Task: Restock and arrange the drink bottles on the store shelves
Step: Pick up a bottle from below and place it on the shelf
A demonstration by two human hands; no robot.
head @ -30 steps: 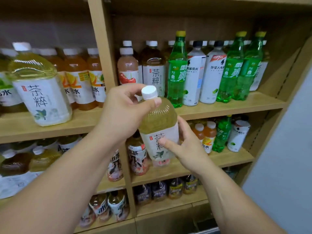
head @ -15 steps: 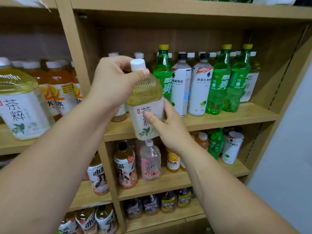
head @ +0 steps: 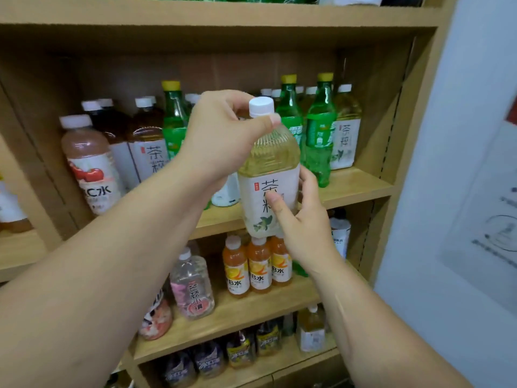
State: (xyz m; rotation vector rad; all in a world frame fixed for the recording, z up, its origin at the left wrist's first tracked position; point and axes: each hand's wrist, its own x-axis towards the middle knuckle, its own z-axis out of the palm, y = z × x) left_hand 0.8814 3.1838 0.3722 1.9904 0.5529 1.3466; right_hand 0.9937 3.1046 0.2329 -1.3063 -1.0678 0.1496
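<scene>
I hold a pale yellow tea bottle [head: 270, 163] with a white cap and white label, upright, in front of the middle shelf [head: 355, 186]. My left hand [head: 221, 135] grips its neck and shoulder from the left. Around its lower label my right hand [head: 302, 222] wraps from the right. Behind it stand green soda bottles [head: 320, 130], with another tea bottle [head: 345, 133] at the far right of that shelf. My hands and the held bottle hide the shelf's middle.
Brown tea bottles [head: 147, 141] and a pink juice bottle [head: 89, 163] fill the shelf's left part. Orange drink bottles [head: 258, 264] and a clear pink-labelled bottle [head: 193, 287] stand one shelf lower. A wooden upright [head: 402, 141] and a white wall [head: 461, 135] bound the right side.
Both hands have raised the tea bottle and carried it right, from the lower shelf level to in front of the middle shelf's green bottles. My view has shifted right and upward.
</scene>
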